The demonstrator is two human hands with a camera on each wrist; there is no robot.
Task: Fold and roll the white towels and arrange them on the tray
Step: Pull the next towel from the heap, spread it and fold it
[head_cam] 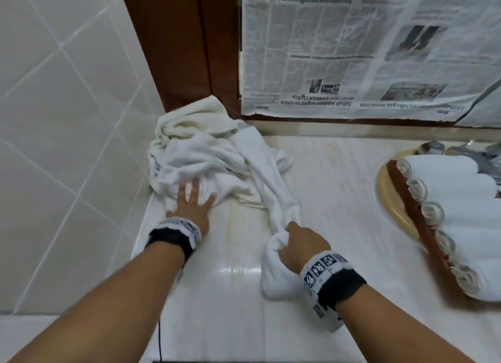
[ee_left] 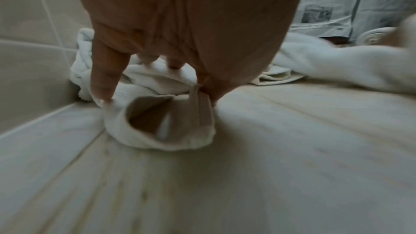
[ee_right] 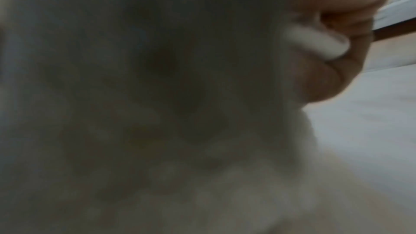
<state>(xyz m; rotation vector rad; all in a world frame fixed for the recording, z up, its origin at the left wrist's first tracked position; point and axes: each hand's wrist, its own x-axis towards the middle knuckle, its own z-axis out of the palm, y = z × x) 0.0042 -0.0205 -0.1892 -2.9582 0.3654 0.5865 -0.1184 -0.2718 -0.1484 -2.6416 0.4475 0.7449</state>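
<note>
The right hand (head_cam: 299, 247) grips one long white towel (head_cam: 267, 189); the flat left hand (head_cam: 193, 200) presses the crumpled white towel pile (head_cam: 195, 145); a hard tug could drag the pile along.

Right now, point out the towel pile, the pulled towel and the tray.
towel pile (head_cam: 189, 151), head view, middle of the heap
pulled towel (head_cam: 271, 189), head view, stretched middle
tray (head_cam: 417, 208), head view, brown front rim

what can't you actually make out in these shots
- Right wrist view: blurred white cloth fills most of the frame, so the right hand grip on the towel barely shows.
- Head view: the tray and its rolled towels are cut by the right edge; the count is unknowable.
- How many towels are in the pile: folds hide it.
- Left wrist view: the left hand hides the cloth under it.
</note>
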